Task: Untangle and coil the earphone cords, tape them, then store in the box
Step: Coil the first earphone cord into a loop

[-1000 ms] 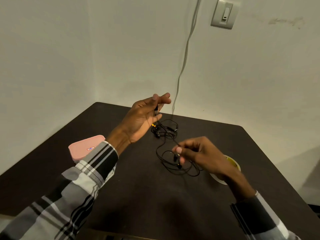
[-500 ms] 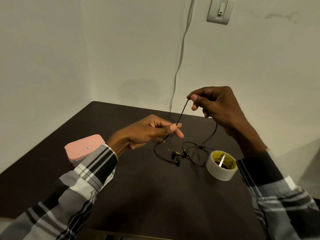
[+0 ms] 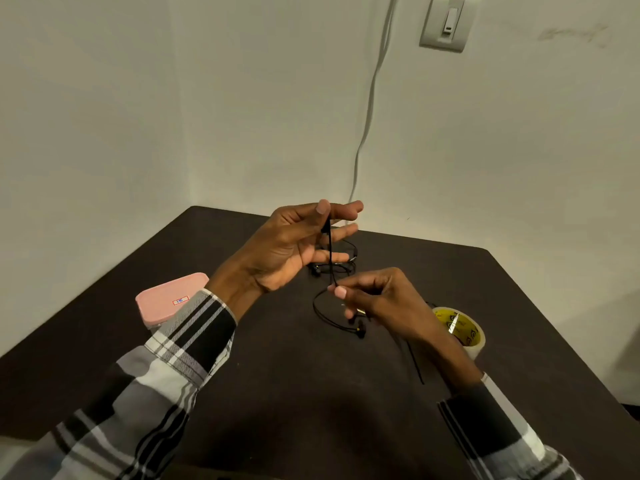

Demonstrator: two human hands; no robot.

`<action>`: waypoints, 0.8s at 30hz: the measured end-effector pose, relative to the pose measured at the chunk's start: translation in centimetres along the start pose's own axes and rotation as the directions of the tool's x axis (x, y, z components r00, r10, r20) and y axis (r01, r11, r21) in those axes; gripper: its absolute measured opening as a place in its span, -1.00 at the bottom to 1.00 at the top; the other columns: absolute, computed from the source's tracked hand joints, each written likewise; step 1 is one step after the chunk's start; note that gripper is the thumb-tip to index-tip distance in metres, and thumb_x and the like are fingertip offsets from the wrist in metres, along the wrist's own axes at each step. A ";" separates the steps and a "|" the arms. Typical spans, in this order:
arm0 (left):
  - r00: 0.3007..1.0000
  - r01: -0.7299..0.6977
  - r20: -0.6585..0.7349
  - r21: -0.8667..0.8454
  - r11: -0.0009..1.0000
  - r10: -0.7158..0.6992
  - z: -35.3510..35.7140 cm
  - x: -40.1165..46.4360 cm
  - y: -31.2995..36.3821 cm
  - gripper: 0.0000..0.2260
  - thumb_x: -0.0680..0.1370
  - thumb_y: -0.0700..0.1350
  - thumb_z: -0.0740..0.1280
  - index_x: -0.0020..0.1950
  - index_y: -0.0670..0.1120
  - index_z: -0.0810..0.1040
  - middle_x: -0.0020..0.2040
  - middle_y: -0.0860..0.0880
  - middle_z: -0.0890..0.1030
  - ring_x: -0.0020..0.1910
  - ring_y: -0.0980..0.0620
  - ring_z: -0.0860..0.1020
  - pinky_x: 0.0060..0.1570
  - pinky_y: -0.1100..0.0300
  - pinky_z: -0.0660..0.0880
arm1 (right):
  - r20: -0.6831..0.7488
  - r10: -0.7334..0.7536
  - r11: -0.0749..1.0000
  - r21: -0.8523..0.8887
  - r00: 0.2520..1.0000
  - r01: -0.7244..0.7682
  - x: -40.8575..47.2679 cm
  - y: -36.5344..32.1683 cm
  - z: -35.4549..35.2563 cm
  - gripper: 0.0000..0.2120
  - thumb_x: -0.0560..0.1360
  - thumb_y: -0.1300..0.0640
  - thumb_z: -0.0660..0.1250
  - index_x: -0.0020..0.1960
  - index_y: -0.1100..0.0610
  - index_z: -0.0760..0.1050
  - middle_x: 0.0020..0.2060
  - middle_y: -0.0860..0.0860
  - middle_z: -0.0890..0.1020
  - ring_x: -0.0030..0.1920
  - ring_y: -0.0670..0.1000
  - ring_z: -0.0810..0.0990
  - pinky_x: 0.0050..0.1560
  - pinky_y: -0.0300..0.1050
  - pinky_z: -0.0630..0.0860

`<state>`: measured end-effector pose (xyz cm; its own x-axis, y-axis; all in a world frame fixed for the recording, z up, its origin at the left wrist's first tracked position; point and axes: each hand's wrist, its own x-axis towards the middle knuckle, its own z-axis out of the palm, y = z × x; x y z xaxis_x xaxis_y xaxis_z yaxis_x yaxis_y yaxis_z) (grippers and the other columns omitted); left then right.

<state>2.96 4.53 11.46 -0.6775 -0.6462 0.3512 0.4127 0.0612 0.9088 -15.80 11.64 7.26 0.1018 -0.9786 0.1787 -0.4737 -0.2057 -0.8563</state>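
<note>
A thin black earphone cord point(image 3: 331, 252) runs almost straight up and down between a person's two raised hands, above a dark table point(image 3: 277, 393). The rest of the cord lies on the table in loose tangled loops: one bunch just behind the stretched section, with an earbud point(image 3: 316, 270) at its near edge, and a wider loop in front and below, ending in another earbud point(image 3: 360, 332) with a small gold mark.

The left hand point(image 3: 294, 244) is above the cord, palm turned toward the camera. Its thumb and forefinger pinch the upper end of the cord, while the other fingers spread out loosely. The right hand point(image 3: 377, 299) is below the cord's stretched section, its thumb and forefinger pinching the lower end and its remaining fingers curled under. The two hands are apart, joined only by the taut cord. Both arms wear a sleeve point(image 3: 166, 368) of black, grey and white plaid.

Right of the cord, partly hidden behind the right wrist, stands a roll of clear tape point(image 3: 464, 332) with a yellow printed core. Left of the cord, partly behind the left sleeve, sits a box with a pink lid point(image 3: 166, 299) that carries a small sticker. Behind the cord, a pale cable point(image 3: 369, 109) runs down the wall, and a light switch point(image 3: 446, 22) is mounted to its right.
</note>
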 end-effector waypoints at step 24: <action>0.965 0.083 0.251 -0.047 0.995 -0.069 1.2 -1.5 -0.1 -0.76 0.55 -0.01 0.29 -0.01 -0.13 0.66 0.45 -0.21 0.42 0.40 -0.26 0.43 0.24 -0.29 0.45 | -0.102 -0.022 0.989 0.146 0.995 0.037 3.4 -3.5 -3.9 -0.88 0.49 0.27 0.41 -0.13 0.11 0.70 -0.32 0.09 0.62 -0.45 -0.14 0.37 -0.42 -0.25 0.24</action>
<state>3.15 6.43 11.08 -0.8357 -0.4368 0.3329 0.3827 -0.0284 0.9234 -17.20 8.99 12.71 0.0224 -0.9690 0.2459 -0.3372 -0.2389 -0.9106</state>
